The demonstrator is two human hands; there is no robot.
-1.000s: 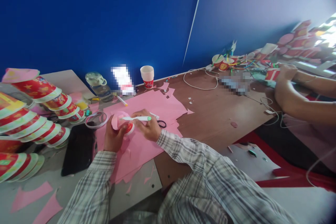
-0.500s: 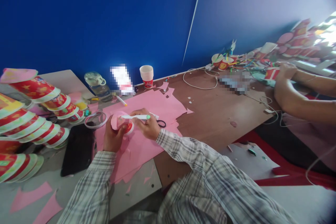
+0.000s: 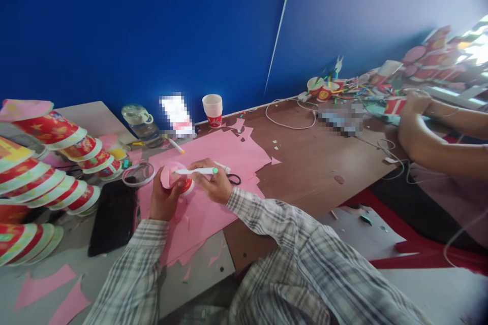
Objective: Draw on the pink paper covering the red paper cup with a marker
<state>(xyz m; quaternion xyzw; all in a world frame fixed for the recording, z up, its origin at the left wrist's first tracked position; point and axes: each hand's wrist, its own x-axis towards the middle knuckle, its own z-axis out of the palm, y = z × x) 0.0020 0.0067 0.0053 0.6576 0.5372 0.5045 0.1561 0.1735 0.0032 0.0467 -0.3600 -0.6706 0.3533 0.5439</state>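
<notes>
Counter: in the head view, a brown and grey counter (image 3: 297,162) runs along a deep-blue wall (image 3: 133,25), which a thin white strip (image 3: 282,20) crosses at a slant.
Pink sheets: large, ragged-edged pink paper sheets (image 3: 229,150) lie under the 2 hands, with small scraps beyond.
Left side: leaning stacks of red, patterned paper cups with pale rims (image 3: 41,183) stand near a flat black rectangular object (image 3: 113,218).
By the wall: a clear plastic bottle (image 3: 143,124) and 1 upright white-and-red paper cup stack (image 3: 212,106).
Far right: a co-worker's hands (image 3: 416,104) are at another red-and-white cup (image 3: 394,106).
Hard to see: a bright screen (image 3: 177,114) is pixelated; the cup stacks are cut off at the left edge; only a black loop (image 3: 234,179) shows of an item beside the right hand.
Left hand: the left hand (image 3: 164,198) grips a small red paper cup with pink paper on it (image 3: 187,186), tilted above the sheets.
Right hand: the right hand (image 3: 213,183) pinches a slim white pen with a green end (image 3: 196,171), nearly level, its other end at the pink paper; contact cannot be told.
Sleeves: both plaid sleeves (image 3: 290,223) reach forward, converging at the cup.
</notes>
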